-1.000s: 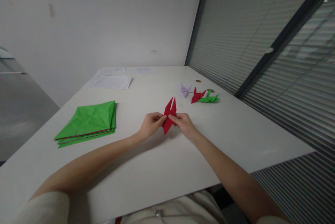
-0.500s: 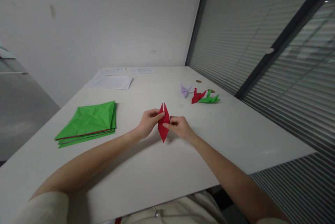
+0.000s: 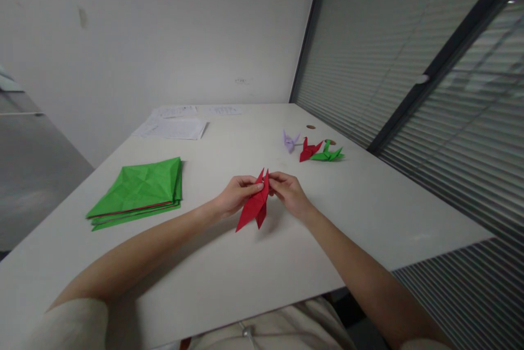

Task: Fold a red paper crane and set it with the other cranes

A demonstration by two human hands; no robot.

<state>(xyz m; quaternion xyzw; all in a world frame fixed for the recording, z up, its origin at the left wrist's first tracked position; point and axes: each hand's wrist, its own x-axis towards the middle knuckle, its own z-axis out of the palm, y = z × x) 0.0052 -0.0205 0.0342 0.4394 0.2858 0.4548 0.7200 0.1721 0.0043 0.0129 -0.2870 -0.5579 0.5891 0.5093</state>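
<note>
A red folded origami paper [image 3: 252, 208] is held a little above the white table, with two narrow points at the top and two wider flaps spread apart below. My left hand [image 3: 236, 194] pinches its left side, thumb on the front near the narrow points. On the other side, my right hand [image 3: 289, 191] grips the paper by its right narrow point, fingers curled. The fingertips behind the paper are partly hidden.
A stack of creased green paper sheets [image 3: 147, 186] lies at the left. Toward the back right sit a purple paper crane [image 3: 290, 142], a red crane [image 3: 309, 150] and a green crane [image 3: 328, 153]. Printed papers [image 3: 176, 128] lie near the wall, and window blinds border the right.
The red paper has turned and its lower flaps have come apart, from one diamond to two points. My right hand has moved up from its middle to the upper right point.
</note>
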